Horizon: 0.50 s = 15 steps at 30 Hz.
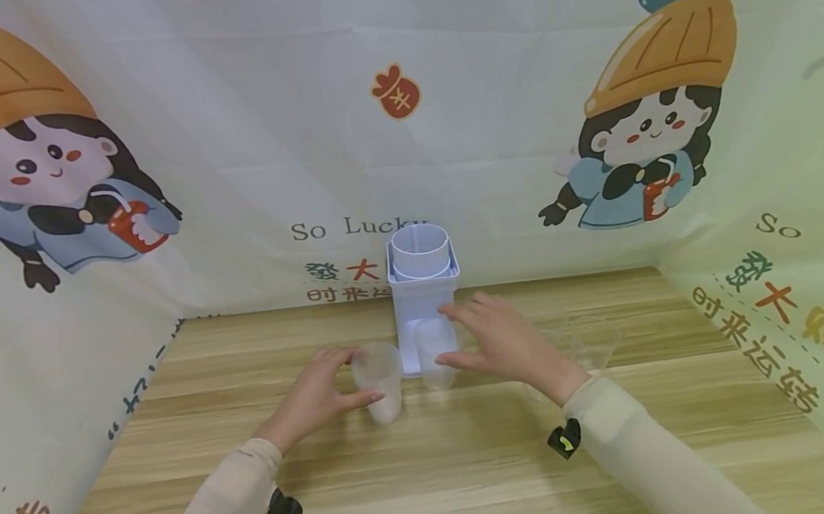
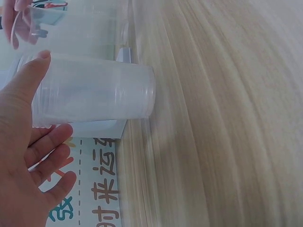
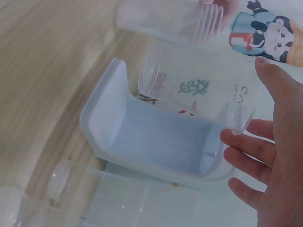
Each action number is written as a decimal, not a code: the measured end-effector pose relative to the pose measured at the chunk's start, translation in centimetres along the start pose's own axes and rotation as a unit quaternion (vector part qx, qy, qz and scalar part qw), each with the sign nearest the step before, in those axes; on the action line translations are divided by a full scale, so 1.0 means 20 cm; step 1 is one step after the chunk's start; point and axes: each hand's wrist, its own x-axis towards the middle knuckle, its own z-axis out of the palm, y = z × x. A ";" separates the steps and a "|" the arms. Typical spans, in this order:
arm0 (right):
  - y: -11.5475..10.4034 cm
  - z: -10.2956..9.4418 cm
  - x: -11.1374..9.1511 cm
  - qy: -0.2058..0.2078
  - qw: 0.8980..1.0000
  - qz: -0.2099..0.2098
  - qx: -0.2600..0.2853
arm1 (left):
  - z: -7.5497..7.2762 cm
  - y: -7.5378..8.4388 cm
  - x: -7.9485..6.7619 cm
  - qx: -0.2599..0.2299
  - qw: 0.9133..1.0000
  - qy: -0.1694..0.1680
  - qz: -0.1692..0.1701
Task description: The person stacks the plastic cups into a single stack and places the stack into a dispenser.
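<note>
Left hand: the left hand [image 1: 321, 392] grips the stack [image 1: 379, 378] near its rims, thumb on one side and fingers on the other.
Right hand: the right hand [image 1: 499, 340] holds the cup [image 1: 437, 351], a single clear one, between thumb and fingers at the rim.
Cup: at mid-table, just near of the holder [image 1: 424, 302]; whether its base touches wood I cannot tell.
Stack: left of the cup and a little nearer, a narrow gap between them; several nested rims show.
Holder: white, upright by the table's far edge, with a round tube on top and a low foot towards the near side.
Spare cups: clear spare cups [image 1: 596, 338] to the right, partly behind the right wrist.
Room to move: wood runs from the left hand to the left edge, and from the stack towards the near side between the sleeves [image 1: 215, 500]; the tightest room is between stack, cup and holder.
Writing: "So Lucky" on the far and right curtain, above Chinese lettering; "发大财"-style characters and "时来运转" read on the right.
Table: the table [image 1: 421, 482] is pale, streaky wood-grain.
Curtain: the curtain [image 1: 255, 123] is whitish, around the far, left and right sides, printed with cartoon girls [image 1: 643, 128] in orange hats and a red pouch [image 1: 396, 93].
Wrists: a black camera [image 1: 284, 510] at each sleeve's cuff.
</note>
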 end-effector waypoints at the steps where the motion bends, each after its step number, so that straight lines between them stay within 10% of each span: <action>1: 0.00 -0.01 0.00 0.000 1.000 -0.001 0.001 | 0.00 0.00 0.00 -0.002 1.000 0.000 0.001; 15: -0.03 -0.07 0.05 0.011 1.000 -0.016 -0.017 | -0.01 0.01 0.02 -0.008 1.000 -0.002 0.015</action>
